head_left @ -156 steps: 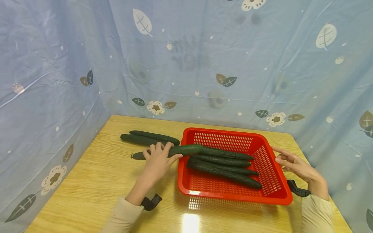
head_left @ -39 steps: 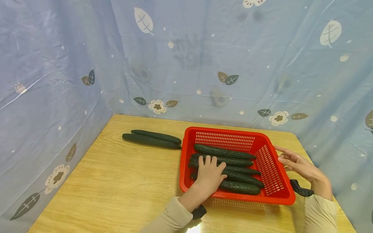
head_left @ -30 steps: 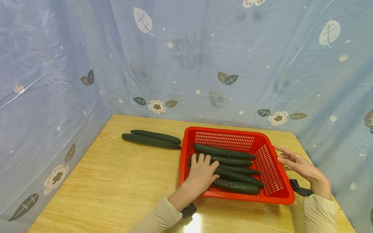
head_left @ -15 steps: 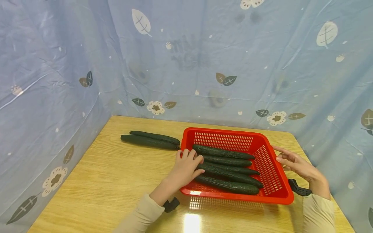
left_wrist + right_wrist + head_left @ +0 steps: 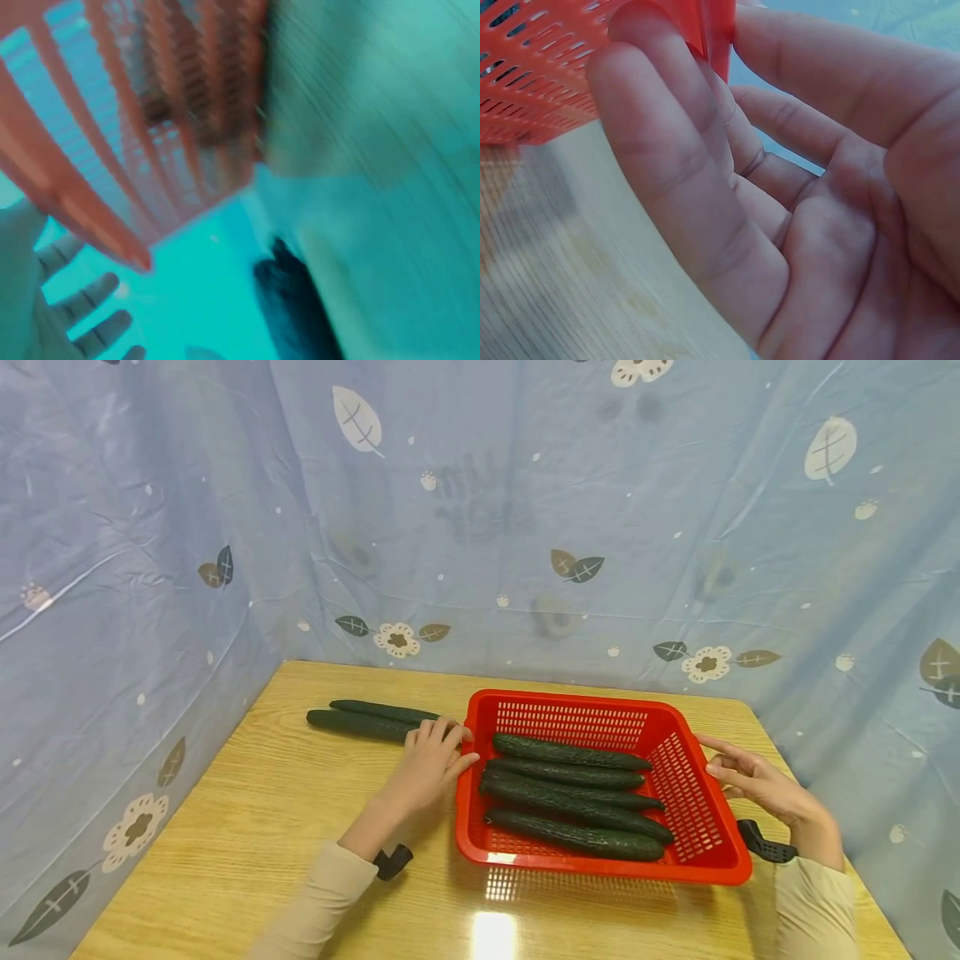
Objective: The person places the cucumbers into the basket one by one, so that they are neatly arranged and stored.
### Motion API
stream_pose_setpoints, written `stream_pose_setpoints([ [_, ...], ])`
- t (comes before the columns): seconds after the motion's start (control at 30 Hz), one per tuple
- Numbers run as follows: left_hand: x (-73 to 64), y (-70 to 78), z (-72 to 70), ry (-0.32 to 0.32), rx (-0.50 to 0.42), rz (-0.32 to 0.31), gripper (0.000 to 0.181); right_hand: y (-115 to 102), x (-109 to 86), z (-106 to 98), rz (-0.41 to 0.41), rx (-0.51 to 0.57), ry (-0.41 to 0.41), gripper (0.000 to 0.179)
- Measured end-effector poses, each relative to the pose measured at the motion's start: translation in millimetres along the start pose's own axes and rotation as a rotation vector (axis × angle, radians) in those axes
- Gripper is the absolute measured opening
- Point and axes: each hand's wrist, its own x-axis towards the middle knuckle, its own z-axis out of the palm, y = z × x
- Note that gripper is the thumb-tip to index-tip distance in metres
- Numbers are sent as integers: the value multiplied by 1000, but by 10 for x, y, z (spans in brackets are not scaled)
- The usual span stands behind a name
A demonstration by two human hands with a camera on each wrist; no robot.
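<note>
My left hand (image 5: 429,766) is over the right ends of two dark green cucumbers (image 5: 360,725) lying side by side on the table, its fingers spread and partly hiding them. In the blurred left wrist view, this hand's fingers (image 5: 86,300) are apart with nothing between them, beside the basket, and one cucumber's end (image 5: 296,300) shows below. Several more cucumbers (image 5: 577,839) lie roughly parallel in a red plastic basket (image 5: 600,875). My right hand (image 5: 768,789) holds the basket's right rim, and in the right wrist view its curled fingers (image 5: 671,165) touch the wall under the rim.
The wooden table (image 5: 247,852) extends to the left and in front of the basket. A blue patterned curtain (image 5: 480,527) closes off the back and both sides. Each wrist carries a black camera mount (image 5: 393,862).
The left hand has laid one more cucumber in the basket's front, let go of it, and moved back left over the cucumbers on the table. The right hand has stayed at the rim.
</note>
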Motion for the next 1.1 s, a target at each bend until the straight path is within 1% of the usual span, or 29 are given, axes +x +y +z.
stream_pose_setpoints([
  [0.1, -21, -194, 11, -12, -28, -42, 33, 12, -7, 7, -9, 6, 0, 52],
  [0.27, -52, -519, 38, -9, -40, -86, 38, 6, -11, 14, -11, 16, -2, 52],
  [0.43, -84, -832, 40, -14, -7, -142, 37, -7, -11, 16, -19, 25, -7, 52],
  [0.53, -112, -1006, 37, -21, 23, -175, 36, -21, -10, 21, -5, 16, 2, 52],
  [0.63, -136, -1147, 29, -40, 43, -206, 38, -35, -10, 28, 15, 3, 16, 53],
  [0.77, -143, -1270, 13, -85, 46, -246, 41, -36, -13, 32, 36, -14, 32, 53],
  [0.83, -133, -1312, 9, -111, 65, -263, 42, -31, -12, 30, 37, -15, 34, 53],
  [0.97, -99, -1359, 3, -151, 108, -303, 45, -17, -8, 22, 21, -1, 19, 53],
  [1.1, -60, -1388, 0, -195, 126, -337, 52, -12, -6, 19, 11, 4, 10, 53],
])
